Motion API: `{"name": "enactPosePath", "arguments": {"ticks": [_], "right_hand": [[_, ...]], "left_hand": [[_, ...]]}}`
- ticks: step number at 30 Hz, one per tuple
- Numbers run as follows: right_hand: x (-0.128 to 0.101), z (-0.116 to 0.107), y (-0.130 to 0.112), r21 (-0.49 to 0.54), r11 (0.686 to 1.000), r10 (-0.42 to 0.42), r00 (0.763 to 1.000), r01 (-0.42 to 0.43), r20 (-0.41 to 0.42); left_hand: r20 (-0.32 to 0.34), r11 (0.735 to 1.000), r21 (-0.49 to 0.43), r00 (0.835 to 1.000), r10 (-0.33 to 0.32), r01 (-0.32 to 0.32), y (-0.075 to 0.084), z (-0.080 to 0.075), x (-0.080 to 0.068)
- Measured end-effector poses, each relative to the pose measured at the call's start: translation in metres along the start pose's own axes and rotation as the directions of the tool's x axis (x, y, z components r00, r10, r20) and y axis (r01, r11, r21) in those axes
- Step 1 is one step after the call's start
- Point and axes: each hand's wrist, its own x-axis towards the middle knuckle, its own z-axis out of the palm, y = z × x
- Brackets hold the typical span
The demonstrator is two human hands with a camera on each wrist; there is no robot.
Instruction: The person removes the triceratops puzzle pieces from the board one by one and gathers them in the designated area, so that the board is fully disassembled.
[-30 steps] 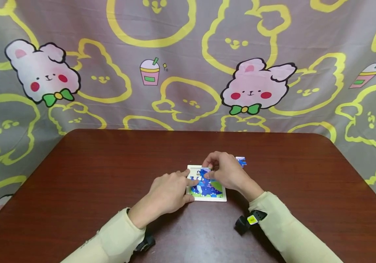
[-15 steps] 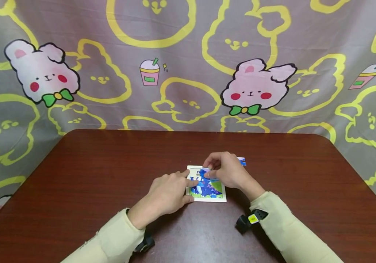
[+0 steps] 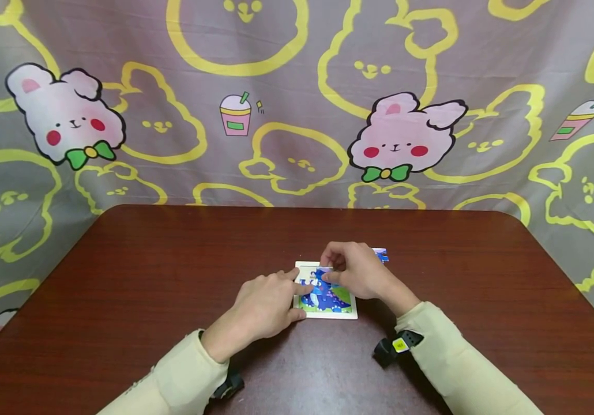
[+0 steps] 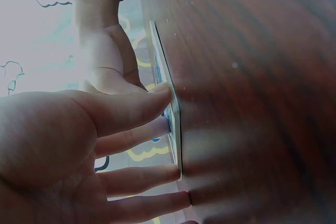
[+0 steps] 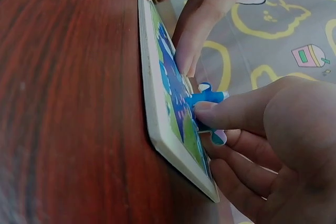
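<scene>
The puzzle tray (image 3: 328, 311) lies flat on the table (image 3: 120, 288), about the middle, toward the near edge. Left hand (image 3: 266, 305) sits at its left side, a finger on the board. Right hand (image 3: 356, 271) is over the far right corner, a puzzle piece (image 5: 207, 98) under its fingertips. A loose piece (image 3: 382, 254) lies just behind that hand.

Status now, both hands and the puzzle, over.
Left hand steadies puzzle tray, finger on it. Right hand pinches blue piece above tray. Spare piece behind. Nothing blocking.
</scene>
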Motion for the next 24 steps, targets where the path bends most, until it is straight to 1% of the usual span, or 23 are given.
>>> {"name": "enactPosePath", "arguments": {"ticks": [8,18,24], "right_hand": [[0.0004,-0.0012,-0.0004,0.021,0.999,0.036,0.999,-0.037,0.008],[0.0014,-0.0027,0.0009,0.131,0.986,0.101,0.995,-0.103,0.019],[0.001,-0.0031,0.0027,0.177,0.978,0.11,0.994,-0.112,0.018]], "left_hand": [[-0.007,1.0,-0.003,1.0,0.008,-0.008,0.0002,-0.0005,-0.0006],[0.003,1.0,0.001,1.0,0.001,-0.001,0.0009,-0.0005,-0.0001],[0.009,1.0,0.004,1.0,-0.001,0.0,0.0012,-0.0008,0.0001]]}}
